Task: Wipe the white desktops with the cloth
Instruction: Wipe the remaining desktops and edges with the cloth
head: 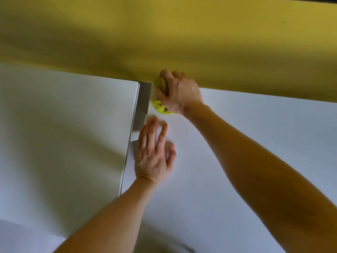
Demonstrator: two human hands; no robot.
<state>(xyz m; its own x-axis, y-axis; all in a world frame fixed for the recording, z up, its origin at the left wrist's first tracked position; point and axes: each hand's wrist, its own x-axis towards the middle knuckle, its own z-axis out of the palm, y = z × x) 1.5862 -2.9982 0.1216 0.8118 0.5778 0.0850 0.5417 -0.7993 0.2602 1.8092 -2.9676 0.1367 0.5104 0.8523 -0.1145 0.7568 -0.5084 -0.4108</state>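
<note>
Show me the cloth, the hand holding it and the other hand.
cloth [160, 106], head view, the bunched bit below the fingers.
right hand [180, 93], head view, back of the hand.
left hand [153, 156], head view, back of the hand.

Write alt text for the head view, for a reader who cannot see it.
The right-hand grip holds a bunched yellow cloth on the far left corner of a white desktop, against a yellow wall. The left-hand grip lies flat, fingers spread, on the same desktop by a narrow gap to a second white desktop.
</note>
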